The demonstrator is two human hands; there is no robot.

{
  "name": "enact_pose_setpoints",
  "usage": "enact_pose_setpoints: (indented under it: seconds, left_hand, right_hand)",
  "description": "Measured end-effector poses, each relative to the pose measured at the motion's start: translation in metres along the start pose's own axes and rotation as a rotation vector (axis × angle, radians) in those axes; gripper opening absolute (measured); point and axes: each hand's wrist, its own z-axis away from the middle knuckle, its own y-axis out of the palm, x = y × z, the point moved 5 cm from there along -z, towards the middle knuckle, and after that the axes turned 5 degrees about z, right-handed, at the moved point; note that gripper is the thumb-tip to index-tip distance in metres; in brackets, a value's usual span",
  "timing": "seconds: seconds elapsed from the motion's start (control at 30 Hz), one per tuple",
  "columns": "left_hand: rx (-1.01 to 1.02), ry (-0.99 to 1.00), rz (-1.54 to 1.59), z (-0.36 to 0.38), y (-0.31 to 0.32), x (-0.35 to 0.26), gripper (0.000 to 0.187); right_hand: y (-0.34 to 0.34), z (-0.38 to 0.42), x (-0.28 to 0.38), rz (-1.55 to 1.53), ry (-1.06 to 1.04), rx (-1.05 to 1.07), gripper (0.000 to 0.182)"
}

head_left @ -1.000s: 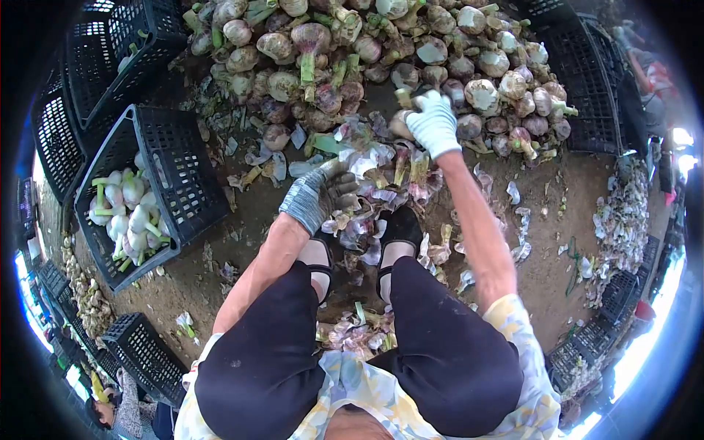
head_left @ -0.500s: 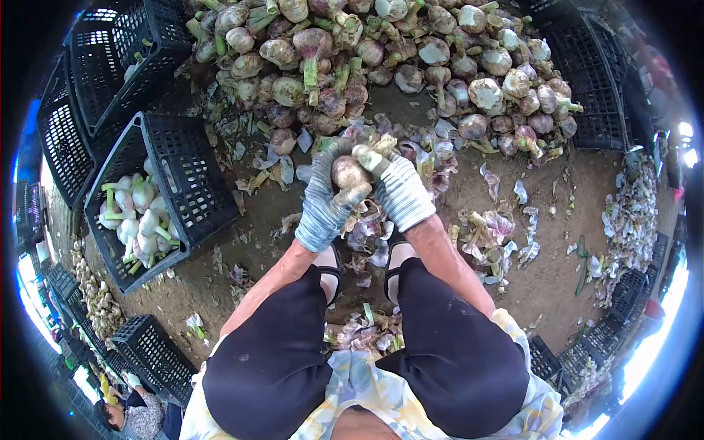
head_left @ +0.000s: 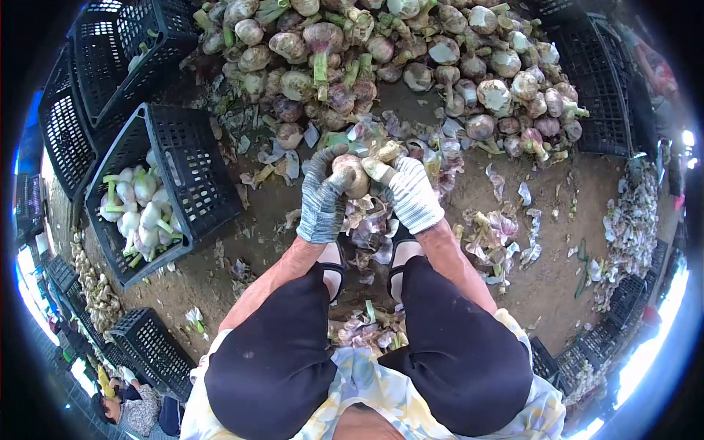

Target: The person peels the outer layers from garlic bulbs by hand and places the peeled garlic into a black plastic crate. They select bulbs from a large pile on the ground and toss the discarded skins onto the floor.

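In front of my knees, both hands wear striped, dirt-stained gloves. My left hand [head_left: 323,202] is wrapped round a purplish garlic bulb [head_left: 353,176], its thumb lying across the near side. From the other side my right hand [head_left: 412,194] closes its fingers and thumb at the same bulb; what its fingertips pinch there is partly hidden. Beyond my hands rises a large heap of unpeeled garlic [head_left: 345,95], with soil on the bulbs and some stalks attached. Loose papery garlic skins [head_left: 370,235] lie on the ground beneath my hands.
A black crate [head_left: 194,176] at left holds white, cleaned garlic bulbs [head_left: 143,209]. Other black crates [head_left: 110,51] stand behind it, with another crate [head_left: 605,88] right of the heap. More skins [head_left: 491,238] litter the dirt floor. A person [head_left: 136,411] sits at lower left.
My right hand has shifted slightly along the bulb, and its fingers have moved a little. My left fingers have opened slightly round the bulb. The view has tilted a little.
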Motion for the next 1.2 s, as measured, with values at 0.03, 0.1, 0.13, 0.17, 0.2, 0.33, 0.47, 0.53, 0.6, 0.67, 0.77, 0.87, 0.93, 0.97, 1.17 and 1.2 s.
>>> enact_pose_setpoints:
  seconds: [0.03,0.1,0.13,0.17,0.2,0.33,0.47,0.53,0.6,0.67,0.77,0.87,0.93,0.97,1.17,1.2]
  left_hand:
    - [-0.003,-0.003,-0.001,0.001,0.001,-0.002,0.051]
    - [-0.068,-0.111,0.217,0.004,0.004,-0.003,0.045]
    - [-0.07,-0.113,0.217,0.004,0.005,-0.003,0.045]
    - [-0.137,-0.188,0.275,0.003,0.003,0.001,0.041]
    - [-0.202,-0.261,0.333,0.001,0.001,0.004,0.039]
    - [-0.273,-0.498,0.36,-0.009,-0.023,0.023,0.039]
    - [-0.277,-0.706,0.272,-0.011,-0.022,0.02,0.041]
    - [-0.39,-0.761,0.318,-0.015,-0.027,0.02,0.043]
    - [-0.268,-0.81,0.336,-0.017,-0.027,0.023,0.045]
    - [-0.436,-0.665,0.298,-0.021,-0.02,0.024,0.047]
    - [-0.046,-0.159,-0.229,-0.046,-0.051,0.048,0.048]
    - [0.067,0.421,-0.449,-0.001,0.021,-0.024,0.071]
    - [0.014,0.315,-0.399,0.005,0.014,-0.028,0.062]
    - [0.007,0.315,-0.397,0.003,0.011,-0.03,0.062]
    - [0.027,-0.783,0.39,-0.01,-0.016,0.01,0.037]
    - [0.027,-0.786,0.385,-0.015,-0.024,0.017,0.037]
  right_hand:
    - [0.0,0.001,-0.001,0.082,-0.01,-0.001,0.018]
    - [0.001,0.006,0.002,0.156,-0.062,-0.018,0.018]
    - [0.001,0.008,0.006,0.232,-0.118,-0.032,0.018]
    - [-0.002,0.008,0.002,0.286,-0.138,-0.034,0.02]
    - [-0.003,0.004,-0.005,0.286,-0.14,-0.032,0.02]
    - [0.001,-0.01,-0.012,0.855,-0.632,-0.093,0.031]
    - [0.013,-0.016,-0.014,1.333,-0.64,-0.056,0.033]
    - [0.014,-0.014,-0.004,1.422,-0.64,-0.068,0.033]
    - [0.0,-0.008,-0.008,-0.025,-0.057,0.168,0.04]
    - [0.009,0.001,-0.007,0.048,-0.059,0.235,0.034]
    - [0.006,0.001,-0.014,-0.332,0.114,0.145,0.026]
    - [0.006,0.001,-0.004,-0.499,0.163,0.107,0.019]
    - [0.007,0.009,0.009,0.008,-0.004,0.261,0.027]
    - [0.002,0.006,0.007,0.129,0.07,0.313,0.031]
    - [0.009,0.014,0.031,0.315,-0.037,0.499,0.026]
    - [0.01,0.016,0.03,0.486,-0.068,0.564,0.027]
